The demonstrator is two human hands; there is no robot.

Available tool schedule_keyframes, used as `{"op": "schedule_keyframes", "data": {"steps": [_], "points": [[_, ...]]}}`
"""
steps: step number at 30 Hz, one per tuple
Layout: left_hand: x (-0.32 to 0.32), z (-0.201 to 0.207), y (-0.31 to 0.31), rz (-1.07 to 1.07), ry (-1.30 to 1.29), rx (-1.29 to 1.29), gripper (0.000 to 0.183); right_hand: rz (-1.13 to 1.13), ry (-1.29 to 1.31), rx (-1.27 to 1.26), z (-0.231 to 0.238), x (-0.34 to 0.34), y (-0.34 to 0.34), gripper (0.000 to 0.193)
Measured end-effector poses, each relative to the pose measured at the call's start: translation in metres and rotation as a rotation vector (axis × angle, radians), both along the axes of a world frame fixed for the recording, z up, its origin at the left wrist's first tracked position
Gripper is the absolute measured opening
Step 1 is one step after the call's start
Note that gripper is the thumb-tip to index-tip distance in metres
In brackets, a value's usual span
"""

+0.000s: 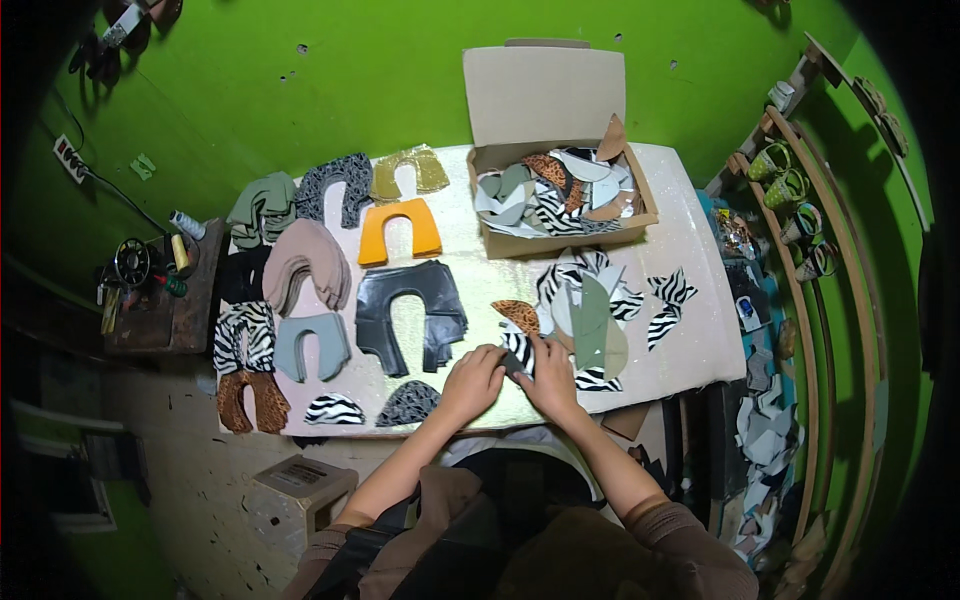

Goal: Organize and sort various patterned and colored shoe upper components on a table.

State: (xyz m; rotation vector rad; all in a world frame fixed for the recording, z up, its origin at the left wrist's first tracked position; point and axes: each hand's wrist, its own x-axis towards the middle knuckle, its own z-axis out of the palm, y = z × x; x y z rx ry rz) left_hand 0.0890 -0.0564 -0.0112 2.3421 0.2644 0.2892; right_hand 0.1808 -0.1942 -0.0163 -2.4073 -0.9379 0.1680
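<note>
Near the front of the table, my left hand (473,385) and my right hand (550,382) meet with fingers closed around a small dark grey fabric piece (513,366). A zebra-print piece (517,346) shows just beyond it, between my fingertips; whether it is held too is unclear. Close ahead lies a half-round leopard-print piece (516,315). Right of my hands is a loose pile with an olive-green piece (591,318) over zebra and pale ones. Another zebra scrap (598,381) rests beside my right wrist.
An open cardboard box (566,244) of mixed scraps stands at the back. Stacks of arch-shaped pieces fill the left side: black (440,292), orange (427,227), grey-blue (313,346) and pink-brown (302,262). A wooden rack (800,190) stands right; a stool (301,488) sits front left.
</note>
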Motion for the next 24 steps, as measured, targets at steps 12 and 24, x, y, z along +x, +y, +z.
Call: {"op": "schedule_keyframes", "data": {"steps": [12,24], "points": [[0.024,-0.012,-0.054,0.324,0.032,-0.283,0.033,0.294,0.222,0.083,0.005,0.060,-0.035,0.058],[0.042,0.008,-0.068,0.348,0.090,-0.862,0.036,0.458,0.491,0.320,0.020,0.079,-0.068,0.047]]}}
